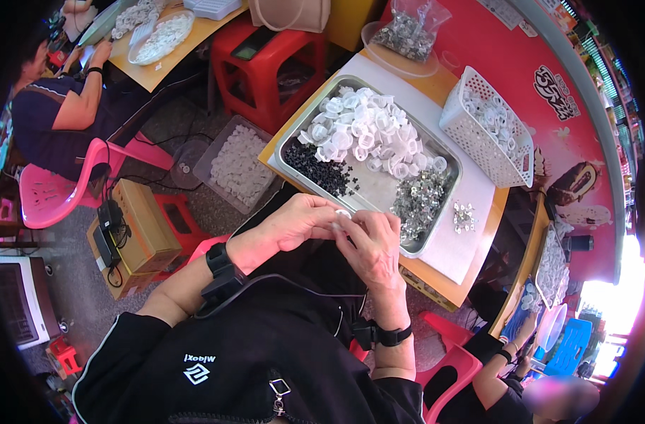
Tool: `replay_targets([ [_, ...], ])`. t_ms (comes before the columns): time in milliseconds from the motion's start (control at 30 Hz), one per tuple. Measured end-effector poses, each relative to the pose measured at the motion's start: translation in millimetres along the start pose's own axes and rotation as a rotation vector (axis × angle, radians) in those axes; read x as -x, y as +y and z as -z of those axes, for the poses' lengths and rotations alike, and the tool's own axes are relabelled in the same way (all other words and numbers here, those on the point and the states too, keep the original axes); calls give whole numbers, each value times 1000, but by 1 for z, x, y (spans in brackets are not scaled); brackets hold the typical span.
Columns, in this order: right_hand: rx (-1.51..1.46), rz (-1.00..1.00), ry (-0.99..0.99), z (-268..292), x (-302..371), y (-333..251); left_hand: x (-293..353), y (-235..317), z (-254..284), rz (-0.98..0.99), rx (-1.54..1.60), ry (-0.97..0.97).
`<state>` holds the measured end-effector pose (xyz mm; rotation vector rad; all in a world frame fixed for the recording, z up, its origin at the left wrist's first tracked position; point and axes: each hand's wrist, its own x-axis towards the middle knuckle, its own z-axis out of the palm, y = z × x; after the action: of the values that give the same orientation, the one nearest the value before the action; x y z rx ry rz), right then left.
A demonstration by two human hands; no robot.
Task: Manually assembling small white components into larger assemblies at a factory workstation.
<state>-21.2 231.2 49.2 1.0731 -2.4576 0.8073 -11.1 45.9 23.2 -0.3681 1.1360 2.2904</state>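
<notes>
My left hand (pixel 299 225) and my right hand (pixel 372 247) meet in front of the near edge of a metal tray (pixel 370 185). Their fingertips pinch a small white round plastic part (pixel 343 213) between them; the fingers cover much of it. Inside the tray, a heap of translucent white plastic cups (pixel 368 127) fills the far side. Small black pieces (pixel 319 169) lie to the left. Small shiny metal pieces (pixel 418 201) are piled on the right.
A white perforated basket (pixel 486 131) of clear parts and a bag of metal pieces (pixel 411 32) stand beyond the tray. A few metal pieces (pixel 464 217) lie right of it. Left are a tub of white parts (pixel 234 166), a red stool (pixel 266 67) and a cardboard box (pixel 145 226). Other people work nearby.
</notes>
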Motion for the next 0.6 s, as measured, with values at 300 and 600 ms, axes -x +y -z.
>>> replay_targets([
  [300,112,95,15,11,2,-7,6,12,3,85,41,-222],
  [600,-51,-155,110,4,10,-6,7,6,4,96,93,-157],
])
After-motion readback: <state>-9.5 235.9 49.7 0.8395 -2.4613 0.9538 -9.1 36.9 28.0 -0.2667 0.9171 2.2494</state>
